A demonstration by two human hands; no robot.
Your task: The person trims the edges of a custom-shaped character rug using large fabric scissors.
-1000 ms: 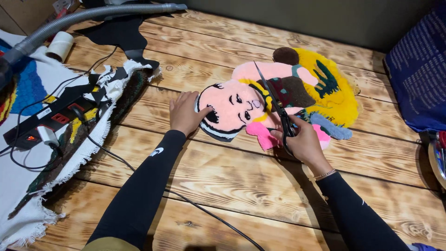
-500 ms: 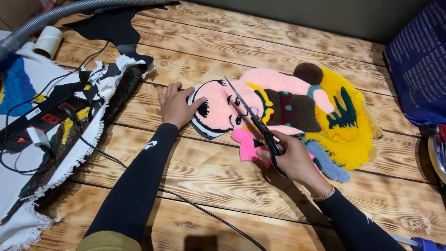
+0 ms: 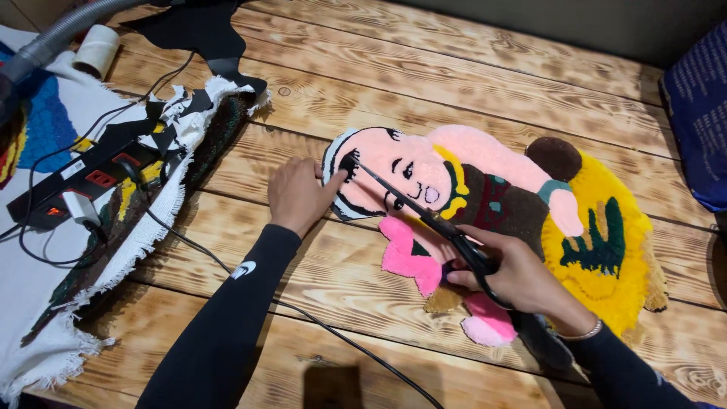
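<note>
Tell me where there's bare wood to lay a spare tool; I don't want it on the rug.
Bare planks run along the far edge of the table, beyond the tufted rug, and along the near edge between both sleeves, crossed only by a black cable. The left side is crowded: power strip, frayed cloth.

A wooden work surface [image 3: 469,83] of broad planks with dark, scorched-looking grain fills most of the frame, its boards running from upper left to lower right. Along the top edge, upper right, a plain dark olive-grey wall [image 3: 530,23] meets the planks. At the far right edge lies a dark blue fabric [image 3: 700,113] with fine pale print. On the left, white frayed-edge cloth [image 3: 45,318] spreads over the wood, bearing a black power strip [image 3: 91,178]; a grey ribbed hose [image 3: 53,38] and a pale tape roll [image 3: 97,51] sit in the upper left corner. Light is even and warm.
</note>
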